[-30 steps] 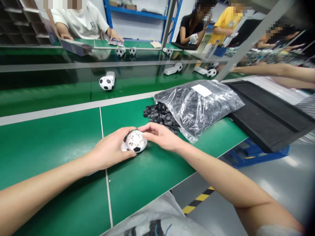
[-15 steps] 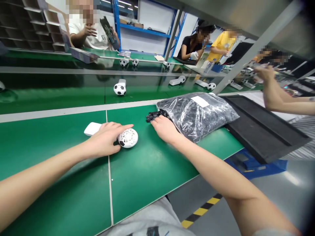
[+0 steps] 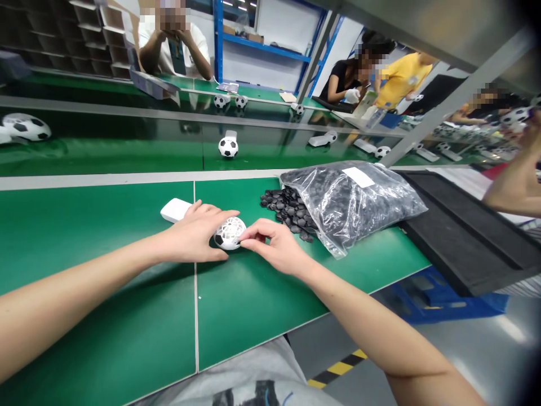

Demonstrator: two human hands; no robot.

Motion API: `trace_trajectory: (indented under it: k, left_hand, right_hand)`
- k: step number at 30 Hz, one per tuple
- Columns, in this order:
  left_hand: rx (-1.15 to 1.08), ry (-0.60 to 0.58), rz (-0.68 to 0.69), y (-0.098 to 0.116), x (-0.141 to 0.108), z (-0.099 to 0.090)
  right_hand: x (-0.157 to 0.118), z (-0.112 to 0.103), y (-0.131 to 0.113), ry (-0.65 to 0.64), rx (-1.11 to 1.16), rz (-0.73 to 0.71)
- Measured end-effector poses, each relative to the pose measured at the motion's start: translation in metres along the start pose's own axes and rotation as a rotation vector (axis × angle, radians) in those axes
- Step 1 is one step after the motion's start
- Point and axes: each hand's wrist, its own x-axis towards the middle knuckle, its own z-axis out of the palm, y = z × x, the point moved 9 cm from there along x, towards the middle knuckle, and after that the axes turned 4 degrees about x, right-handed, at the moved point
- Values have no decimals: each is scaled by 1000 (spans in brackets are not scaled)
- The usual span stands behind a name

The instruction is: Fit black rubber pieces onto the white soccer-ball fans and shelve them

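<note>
A white handheld fan (image 3: 230,232) with a soccer-ball head and an openwork grille lies on the green table. My left hand (image 3: 196,233) curls over it, thumb and fingers gripping the ball head, and its white handle (image 3: 174,210) sticks out behind the fingers. At the right side of the ball, the fingertips of my right hand (image 3: 270,242) are pinched together against its edge. A small black piece seems to be between them, mostly hidden. Just beyond that hand, loose black pieces (image 3: 291,211) spill from the mouth of a clear plastic bag (image 3: 355,197).
A black tray (image 3: 460,237) lies right of the bag, with a person's arm (image 3: 513,180) above it. Several soccer-ball fans, one ball (image 3: 228,148) straight ahead, stand on the dark green line behind the table (image 3: 105,327). Other people sit across it.
My right hand has left the black pieces at the bag's mouth and come left to the ball head. My left hand still holds the fan. The view has shifted a little.
</note>
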Motion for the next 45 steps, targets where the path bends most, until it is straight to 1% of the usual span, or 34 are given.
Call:
trace_trajectory:
  k: [2, 6, 11, 14, 17, 19, 21, 22, 25, 26, 27, 28, 30, 32, 34, 36, 39, 40, 42, 43, 45]
  left_hand:
    - [-22, 20, -26, 3, 1, 0]
    - [-7, 72, -66, 5, 2, -1]
    - [-25, 68, -93, 5, 2, -2]
    - [-54, 81, -87, 7, 3, -3]
    - [-62, 101, -82, 9, 4, -4]
    - [-60, 95, -62, 8, 5, -4]
    - [-75, 59, -7, 9, 6, -2]
    - [-85, 36, 24, 9, 7, -2]
    - [-98, -13, 87, 8, 6, -2]
    - [-93, -23, 86, 7, 5, -2]
    - [-85, -34, 69, 7, 4, 0]
    - [-78, -44, 38, 7, 2, 2]
    - [-75, -57, -51, 7, -4, 7]
    - [-91, -33, -133, 9, -10, 11]
    - [-107, 10, -172, 11, -13, 11]
    - [-127, 5, -123, 14, -12, 10]
    - [-199, -109, 60, 20, -11, 8]
    - [-236, -152, 86, 19, -11, 8]
    - [-299, -201, 61, 15, -12, 8]
    - [-321, -202, 30, 13, -12, 8]
    - [-348, -149, -13, 12, -11, 8]
  right_hand:
    - [2, 3, 5, -8, 53, 23]
    - [4, 5, 7, -8, 82, 17]
    - [4, 3, 21, 6, 123, 98]
    - [3, 3, 26, 36, 132, 110]
    - [4, 11, 33, -6, 279, 156]
    - [7, 13, 36, -56, 306, 175]
    - [15, 4, 37, -71, 188, 157]
    - [21, -6, 38, -44, 61, 137]
    - [39, -45, 41, 109, -552, 109]
    - [45, -53, 43, 136, -728, 110]
    - [50, -57, 45, 133, -849, 111]
    - [54, -57, 49, 109, -913, 109]
    - [59, -52, 55, 56, -944, 84]
    - [59, -44, 57, 12, -978, 47]
    - [55, -39, 55, -4, -1002, 12]
    - [48, -37, 50, -5, -1005, -11]
    - [35, -37, 40, -8, -968, -28]
    - [31, -38, 36, 0, -917, -30]
    - [21, -38, 26, 23, -724, -33]
    - [16, -36, 22, 28, -594, -33]
    - [8, -31, 15, 18, -310, -7]
